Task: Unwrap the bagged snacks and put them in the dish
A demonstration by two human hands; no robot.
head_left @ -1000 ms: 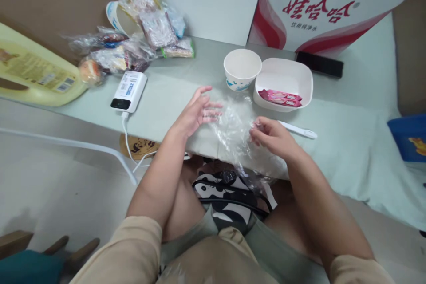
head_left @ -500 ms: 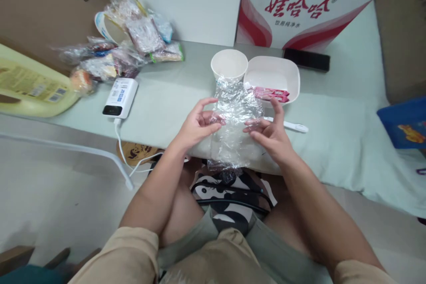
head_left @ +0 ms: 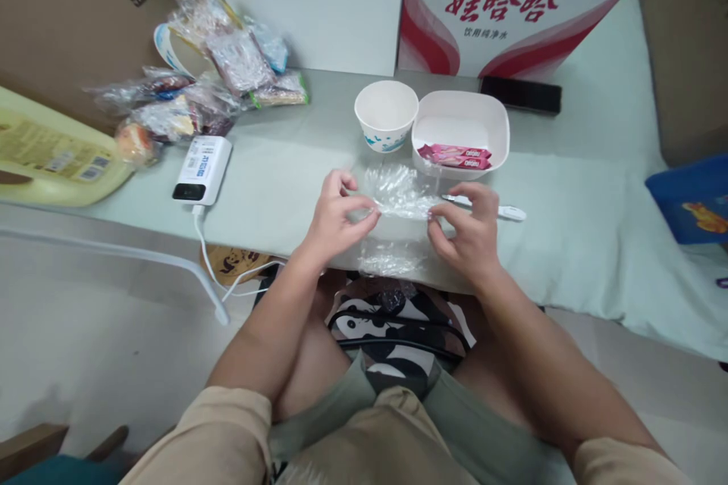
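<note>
In the head view, the left hand (head_left: 343,216) and right hand (head_left: 469,233) each pinch the clear plastic film (head_left: 403,198) between thumb and fingers, above the pale green cloth (head_left: 278,174); whether it touches the cloth is hard to tell. Beyond stand a paper cup (head_left: 386,110) and a white bowl (head_left: 501,125) holding pink packets (head_left: 455,157).

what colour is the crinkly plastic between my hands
The crinkly plastic is clear, with whitish glints; see the head view.
</note>
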